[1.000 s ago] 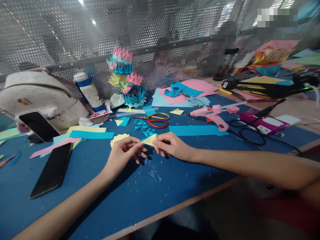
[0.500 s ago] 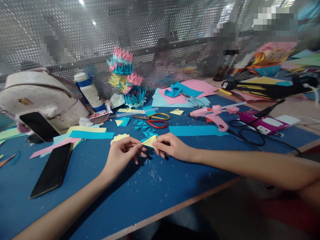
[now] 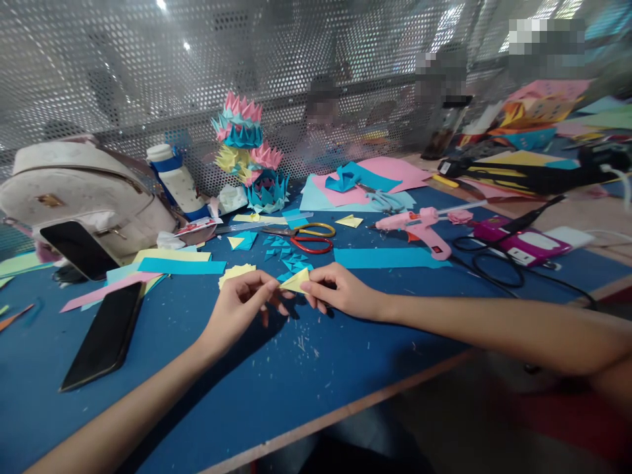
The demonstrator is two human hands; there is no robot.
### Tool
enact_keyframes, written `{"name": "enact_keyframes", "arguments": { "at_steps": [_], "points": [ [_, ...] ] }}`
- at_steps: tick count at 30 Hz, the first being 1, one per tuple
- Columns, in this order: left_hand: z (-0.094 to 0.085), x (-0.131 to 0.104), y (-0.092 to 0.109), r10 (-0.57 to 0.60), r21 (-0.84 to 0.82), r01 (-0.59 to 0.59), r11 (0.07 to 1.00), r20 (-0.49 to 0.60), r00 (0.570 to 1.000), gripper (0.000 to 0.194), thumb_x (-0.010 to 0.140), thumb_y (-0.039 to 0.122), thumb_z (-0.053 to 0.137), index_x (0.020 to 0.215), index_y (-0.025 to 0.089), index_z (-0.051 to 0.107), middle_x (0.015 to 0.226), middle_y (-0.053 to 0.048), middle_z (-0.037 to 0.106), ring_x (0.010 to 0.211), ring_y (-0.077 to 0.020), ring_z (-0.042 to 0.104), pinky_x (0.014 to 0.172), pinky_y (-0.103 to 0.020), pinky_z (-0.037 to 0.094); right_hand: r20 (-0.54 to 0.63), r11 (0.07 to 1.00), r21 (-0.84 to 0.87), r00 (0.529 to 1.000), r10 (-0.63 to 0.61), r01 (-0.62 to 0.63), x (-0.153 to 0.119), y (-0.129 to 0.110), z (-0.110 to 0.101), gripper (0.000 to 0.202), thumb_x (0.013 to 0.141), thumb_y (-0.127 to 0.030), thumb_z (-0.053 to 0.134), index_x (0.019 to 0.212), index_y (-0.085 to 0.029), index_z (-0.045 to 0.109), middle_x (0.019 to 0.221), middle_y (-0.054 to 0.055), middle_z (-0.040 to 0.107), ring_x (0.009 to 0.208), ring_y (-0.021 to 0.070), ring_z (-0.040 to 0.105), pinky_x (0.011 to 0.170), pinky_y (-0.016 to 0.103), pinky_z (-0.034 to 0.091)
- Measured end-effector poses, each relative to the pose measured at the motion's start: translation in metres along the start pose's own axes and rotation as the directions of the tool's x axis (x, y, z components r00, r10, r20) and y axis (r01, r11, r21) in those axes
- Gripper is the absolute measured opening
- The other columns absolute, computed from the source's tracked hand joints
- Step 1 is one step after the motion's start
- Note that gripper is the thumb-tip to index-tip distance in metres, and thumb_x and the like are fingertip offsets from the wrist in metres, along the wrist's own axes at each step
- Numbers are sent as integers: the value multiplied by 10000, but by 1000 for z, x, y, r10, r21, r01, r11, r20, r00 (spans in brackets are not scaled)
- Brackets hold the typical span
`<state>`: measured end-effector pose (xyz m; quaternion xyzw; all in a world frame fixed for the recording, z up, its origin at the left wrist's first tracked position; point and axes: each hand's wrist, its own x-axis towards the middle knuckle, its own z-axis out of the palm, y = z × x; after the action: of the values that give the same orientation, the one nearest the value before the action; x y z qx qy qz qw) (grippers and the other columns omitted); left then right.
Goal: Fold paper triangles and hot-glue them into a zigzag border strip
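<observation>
A small folded piece of yellow paper (image 3: 296, 282) is held a little above the blue table (image 3: 316, 375). My right hand (image 3: 340, 289) pinches its right end between thumb and fingers. At its left tip, my left hand (image 3: 251, 294) has thumb and forefinger closed on the paper, the other fingers loosely curled. Behind my left hand lies a stack of yellow paper pieces (image 3: 236, 273). Several small blue paper pieces (image 3: 279, 250) are scattered just past my hands, beside scissors (image 3: 311, 237) with one yellow and one red handle.
A pink glue gun (image 3: 419, 227) and a blue paper strip (image 3: 388, 257) lie to the right. On the left are a phone (image 3: 103, 336), paper strips (image 3: 180, 265), a backpack (image 3: 74, 191) and a bottle (image 3: 178, 181). Folded paper flowers (image 3: 266, 191) stand by the perforated metal screen (image 3: 296, 52).
My left hand has shifted very slightly, its lower fingers moving a little. My right hand stays in place with the yellow paper.
</observation>
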<state>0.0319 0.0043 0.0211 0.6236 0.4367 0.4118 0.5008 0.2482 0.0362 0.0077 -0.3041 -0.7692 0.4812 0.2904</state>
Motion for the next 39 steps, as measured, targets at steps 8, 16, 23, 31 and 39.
{"name": "enact_keyframes", "arguments": {
  "at_steps": [8, 16, 23, 31, 39],
  "points": [
    [0, -1, -5, 0, 106, 7, 994, -61, 998, 155, 827, 291, 695, 792, 141, 675, 636, -30, 715, 535, -126, 671, 412, -160, 448, 7, 1000, -25, 1000, -19, 19, -1, -4, 1, 448, 971, -432, 498, 641, -146, 596, 507, -1, 571, 478, 84, 530, 505, 199, 414],
    [2, 0, 2, -57, 30, 57, 998, -13, 998, 217, 801, 328, 702, 729, 134, 638, 700, -86, 746, 571, -160, 702, 389, -170, 445, 27, 999, -43, 999, -22, 23, -2, -2, 2, 440, 966, -427, 501, 651, -137, 603, 539, 8, 586, 476, 84, 550, 486, 192, 409],
    [0, 3, 0, -96, -9, 97, 995, 102, 990, 277, 821, 396, 699, 768, 141, 606, 782, -100, 749, 633, -175, 717, 405, -183, 476, 52, 1000, -8, 998, -26, 26, -1, 2, 1, 445, 963, -432, 505, 652, -132, 612, 533, 7, 582, 472, 84, 543, 478, 189, 404],
    [2, 0, -3, -118, 0, 119, 993, 127, 985, 283, 832, 396, 687, 743, 141, 604, 738, -107, 751, 560, -156, 698, 397, -178, 444, 85, 995, -80, 995, -59, 66, -2, -1, 1, 470, 978, -428, 503, 649, -131, 658, 492, -11, 556, 456, 77, 511, 494, 195, 383],
    [3, 2, -3, -105, 37, 104, 994, 34, 994, 286, 834, 413, 681, 751, 150, 608, 735, -89, 745, 524, -140, 669, 392, -185, 422, 63, 996, -82, 998, -24, 29, 1, -3, -4, 449, 997, -419, 469, 696, -135, 640, 538, -15, 565, 485, 76, 509, 513, 202, 378]
  ]
}}
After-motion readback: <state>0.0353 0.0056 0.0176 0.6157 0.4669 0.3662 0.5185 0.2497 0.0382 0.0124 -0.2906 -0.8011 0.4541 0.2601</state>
